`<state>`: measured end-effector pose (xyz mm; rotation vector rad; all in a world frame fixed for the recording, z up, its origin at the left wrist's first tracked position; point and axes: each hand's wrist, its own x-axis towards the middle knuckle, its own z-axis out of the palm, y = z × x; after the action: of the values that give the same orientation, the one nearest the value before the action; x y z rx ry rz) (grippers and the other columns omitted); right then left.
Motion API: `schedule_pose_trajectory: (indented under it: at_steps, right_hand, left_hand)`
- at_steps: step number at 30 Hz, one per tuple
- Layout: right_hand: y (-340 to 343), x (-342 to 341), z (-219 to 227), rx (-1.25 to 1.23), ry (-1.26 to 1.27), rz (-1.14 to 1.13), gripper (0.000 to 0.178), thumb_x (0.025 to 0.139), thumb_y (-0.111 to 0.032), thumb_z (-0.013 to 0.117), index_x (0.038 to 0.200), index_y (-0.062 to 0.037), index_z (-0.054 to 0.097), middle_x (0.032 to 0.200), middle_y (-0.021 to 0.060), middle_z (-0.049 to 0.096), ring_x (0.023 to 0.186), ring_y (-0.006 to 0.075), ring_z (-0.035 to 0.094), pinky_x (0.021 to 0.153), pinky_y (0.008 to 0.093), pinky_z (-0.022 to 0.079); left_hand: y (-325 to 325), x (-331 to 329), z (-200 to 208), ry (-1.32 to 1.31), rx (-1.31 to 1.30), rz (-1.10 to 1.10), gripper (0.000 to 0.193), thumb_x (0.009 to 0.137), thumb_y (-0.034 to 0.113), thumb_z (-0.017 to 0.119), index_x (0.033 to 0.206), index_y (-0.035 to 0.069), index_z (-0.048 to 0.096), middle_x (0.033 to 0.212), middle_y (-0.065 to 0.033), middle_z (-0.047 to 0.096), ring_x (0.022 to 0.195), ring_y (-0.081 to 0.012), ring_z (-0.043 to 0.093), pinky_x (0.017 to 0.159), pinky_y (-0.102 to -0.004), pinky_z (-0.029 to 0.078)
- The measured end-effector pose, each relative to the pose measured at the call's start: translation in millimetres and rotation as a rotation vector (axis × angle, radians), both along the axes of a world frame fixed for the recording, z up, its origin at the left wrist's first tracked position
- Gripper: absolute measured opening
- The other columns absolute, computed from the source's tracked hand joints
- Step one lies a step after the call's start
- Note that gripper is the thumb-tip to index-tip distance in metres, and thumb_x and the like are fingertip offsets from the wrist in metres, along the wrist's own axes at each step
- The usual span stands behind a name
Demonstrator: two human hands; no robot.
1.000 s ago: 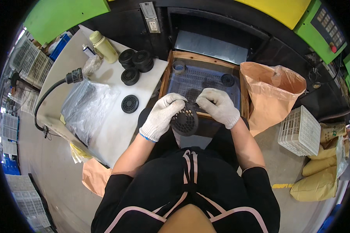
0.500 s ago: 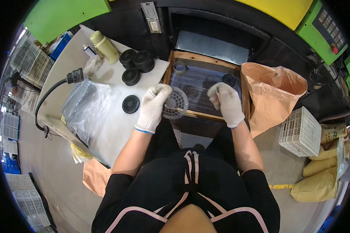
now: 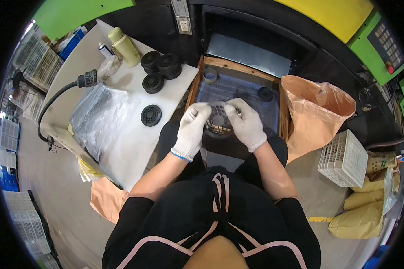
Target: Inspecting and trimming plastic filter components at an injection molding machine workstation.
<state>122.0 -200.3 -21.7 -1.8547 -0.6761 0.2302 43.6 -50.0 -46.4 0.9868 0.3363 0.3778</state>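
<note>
Both my hands wear white knitted gloves and meet over the near side of a wooden-framed bin. A translucent round slotted disc (image 3: 218, 120) is between them, tilted and slightly blurred. My left hand (image 3: 192, 130) is closed on the disc's left edge. My right hand (image 3: 247, 125) is closed at its upper right edge; a small dark spot shows between thumb and fingers, too small to name. Left of my hands, one black slotted disc (image 3: 151, 115) lies flat on the white tabletop (image 3: 125, 161).
Stacked black discs (image 3: 168, 66), a pale green bottle (image 3: 125, 47) and a clear plastic bag (image 3: 98, 121) occupy the table. The wooden-framed bin (image 3: 242, 66) holds a grey ring (image 3: 209, 75) and a dark disc (image 3: 265, 93). To the right stand a brown paper sack (image 3: 307, 121) and white crates (image 3: 343, 159).
My right hand has moved left to the disc, while my left hand has shifted right and slightly down with it. The disc is now between both hands. The view has shifted slightly.
</note>
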Motion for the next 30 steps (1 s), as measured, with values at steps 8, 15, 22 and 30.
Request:
schedule_pose_trajectory:
  at_steps: [8,15,22,30]
  right_hand:
    - [16,-45,-6,0.686,0.949,0.128,0.036,0.103,-0.041,0.052,0.107,-0.0065,0.061,0.086,-0.0006,0.062,0.078,0.0111,0.061,0.075,0.0290,0.053]
    - [-2,-9,30,-0.086,-0.013,0.154,0.032,0.102,-0.031,0.055,0.103,-0.0013,0.065,0.087,0.0048,0.066,0.077,0.0140,0.061,0.073,0.0300,0.050]
    - [7,-48,3,0.618,0.896,0.162,0.033,0.102,-0.037,0.054,0.108,-0.0046,0.059,0.088,-0.0006,0.062,0.079,0.0078,0.057,0.071,0.0269,0.049]
    - [-1,-15,14,0.127,0.357,0.192,0.031,0.101,-0.032,0.056,0.095,-0.0019,0.062,0.080,0.0009,0.062,0.076,0.0076,0.056,0.071,0.0261,0.048]
  left_hand:
    - [-3,-15,36,0.078,0.021,-0.090,0.034,0.104,0.031,0.052,0.084,0.006,0.061,0.078,-0.0014,0.062,0.070,-0.0093,0.057,0.068,-0.0253,0.049]
    - [5,-16,28,-0.087,0.130,0.002,0.012,0.100,0.012,0.059,0.095,0.003,0.064,0.094,-0.0026,0.065,0.085,-0.0097,0.059,0.080,-0.0253,0.048]
    - [-2,-18,48,0.109,0.193,-0.071,0.022,0.102,0.023,0.057,0.100,0.003,0.064,0.101,-0.0056,0.066,0.092,-0.0130,0.061,0.084,-0.0283,0.050]
    - [-4,-17,18,0.046,0.224,-0.024,0.025,0.104,0.028,0.055,0.090,0.008,0.061,0.074,0.0019,0.058,0.065,-0.0064,0.053,0.061,-0.0214,0.045]
